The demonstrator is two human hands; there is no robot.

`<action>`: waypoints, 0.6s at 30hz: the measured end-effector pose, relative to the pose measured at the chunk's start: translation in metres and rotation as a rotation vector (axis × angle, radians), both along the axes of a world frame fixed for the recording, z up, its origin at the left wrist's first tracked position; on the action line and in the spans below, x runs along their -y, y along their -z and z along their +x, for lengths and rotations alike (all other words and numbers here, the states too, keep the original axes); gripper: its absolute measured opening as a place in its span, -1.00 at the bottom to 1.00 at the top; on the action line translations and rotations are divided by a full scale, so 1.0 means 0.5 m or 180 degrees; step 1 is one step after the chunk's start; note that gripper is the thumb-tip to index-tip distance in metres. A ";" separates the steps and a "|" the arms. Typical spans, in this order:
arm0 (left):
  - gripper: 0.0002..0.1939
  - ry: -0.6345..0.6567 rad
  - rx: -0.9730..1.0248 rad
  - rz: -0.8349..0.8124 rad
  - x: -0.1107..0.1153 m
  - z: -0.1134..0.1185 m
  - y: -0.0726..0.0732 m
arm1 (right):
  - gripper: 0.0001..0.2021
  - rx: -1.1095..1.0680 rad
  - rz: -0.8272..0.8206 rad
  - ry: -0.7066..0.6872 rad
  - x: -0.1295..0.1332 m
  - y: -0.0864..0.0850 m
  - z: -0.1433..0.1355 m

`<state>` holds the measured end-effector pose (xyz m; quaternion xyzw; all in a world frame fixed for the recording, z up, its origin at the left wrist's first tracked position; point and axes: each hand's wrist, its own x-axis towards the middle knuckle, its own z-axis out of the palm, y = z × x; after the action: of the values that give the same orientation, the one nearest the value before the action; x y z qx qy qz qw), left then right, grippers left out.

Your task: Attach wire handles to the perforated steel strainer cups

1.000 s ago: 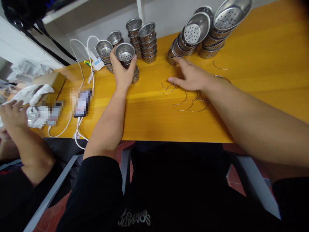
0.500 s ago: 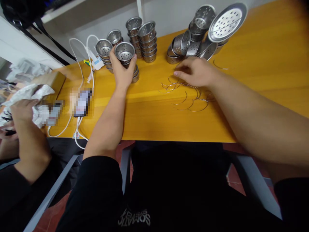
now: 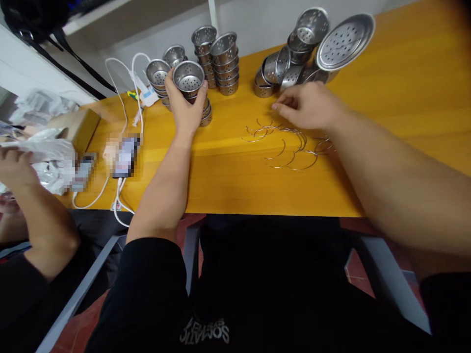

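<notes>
My left hand grips a perforated steel cup from the near side, held just above a short stack by the table's back. My right hand hovers over a loose pile of thin curved wire handles on the yellow table. Its thumb and forefinger pinch together at the pile's far edge, seemingly on one wire. Just beyond that hand lie tumbled steel cups and a wide perforated dish, tilted.
Upright stacks of the same cups stand at the back by the wall. A phone and white cables lie at the left. Another person's hand handles white wrapping beside a cardboard box.
My right hand went from flat on the wires to a raised pinch, dragging the pile rightward. The cup stacks behind it fell over. The other person's hands shifted the wrapping.
</notes>
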<state>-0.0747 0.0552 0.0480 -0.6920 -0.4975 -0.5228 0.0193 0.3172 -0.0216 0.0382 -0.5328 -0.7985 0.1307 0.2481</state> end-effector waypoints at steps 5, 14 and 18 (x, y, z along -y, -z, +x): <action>0.06 0.0193 0.0094 0.0257 -0.024 -0.007 0.016 | -0.50 0.0020 -0.0083 -0.0003 0.004 -0.004 -0.005; -0.05 0.0100 0.0064 0.0359 -0.011 -0.001 0.009 | -0.61 -0.0233 -0.0335 0.0014 0.000 -0.003 0.006; -0.09 -0.0070 -0.0009 0.0209 0.001 -0.004 0.002 | -0.61 -0.0483 -0.0425 -0.0093 -0.012 0.009 0.017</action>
<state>-0.0769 0.0546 0.0471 -0.6862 -0.4876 -0.5376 0.0484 0.3256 -0.0157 0.0336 -0.5250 -0.7746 0.2272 0.2699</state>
